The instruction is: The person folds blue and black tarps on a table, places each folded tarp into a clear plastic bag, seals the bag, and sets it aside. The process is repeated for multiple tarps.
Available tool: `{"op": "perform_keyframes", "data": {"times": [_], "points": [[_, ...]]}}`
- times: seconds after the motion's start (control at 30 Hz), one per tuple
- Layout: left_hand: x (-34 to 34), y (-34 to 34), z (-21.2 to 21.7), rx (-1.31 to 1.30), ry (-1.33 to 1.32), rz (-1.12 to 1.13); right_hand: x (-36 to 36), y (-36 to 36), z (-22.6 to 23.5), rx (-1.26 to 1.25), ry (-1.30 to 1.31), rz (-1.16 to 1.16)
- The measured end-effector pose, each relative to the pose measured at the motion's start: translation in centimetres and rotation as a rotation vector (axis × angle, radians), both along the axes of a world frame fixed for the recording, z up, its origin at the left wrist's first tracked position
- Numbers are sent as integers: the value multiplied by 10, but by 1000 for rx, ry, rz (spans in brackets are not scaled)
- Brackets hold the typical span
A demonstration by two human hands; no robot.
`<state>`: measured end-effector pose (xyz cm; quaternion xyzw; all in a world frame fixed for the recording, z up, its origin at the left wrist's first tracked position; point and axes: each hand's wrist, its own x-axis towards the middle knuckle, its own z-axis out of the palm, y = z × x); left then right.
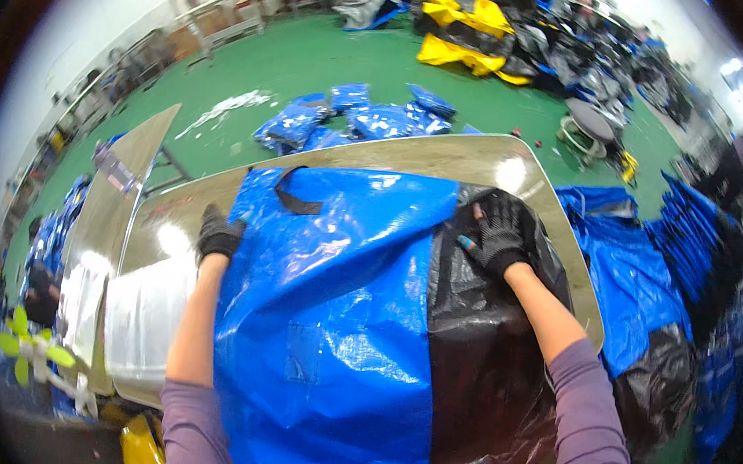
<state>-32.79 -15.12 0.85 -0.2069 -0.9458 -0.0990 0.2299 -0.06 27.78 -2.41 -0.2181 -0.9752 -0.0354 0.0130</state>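
A large blue woven plastic bag [340,291] lies flattened across the table, with a black section [482,383] along its right side. A short black strap handle [297,195] lies near its far edge. My left hand [219,233], in a dark work glove, rests at the bag's left edge, thumb and fingers apart. My right hand [499,233], gloved alike with some fingertips bare, lies spread on the far part of the black section. Wrinkles run through the blue sheet between my hands.
The wood-patterned table [518,167] shows around the bag. Clear plastic film [148,314] lies left, near a small green-bladed fan [33,346]. Folded blue bags [628,277] are stacked at right. Wrapped blue packs [381,120] lie on the floor beyond, near a round stool [589,123].
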Motion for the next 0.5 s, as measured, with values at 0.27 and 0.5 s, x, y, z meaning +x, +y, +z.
{"op": "perform_keyframes", "data": {"times": [0.27, 0.5], "points": [[-65, -29, -44, 653, -534, -322, 20, -89, 70, -301, 148, 227], [-43, -76, -33, 392, -163, 151, 88, -30, 51, 7, 265, 415]]}}
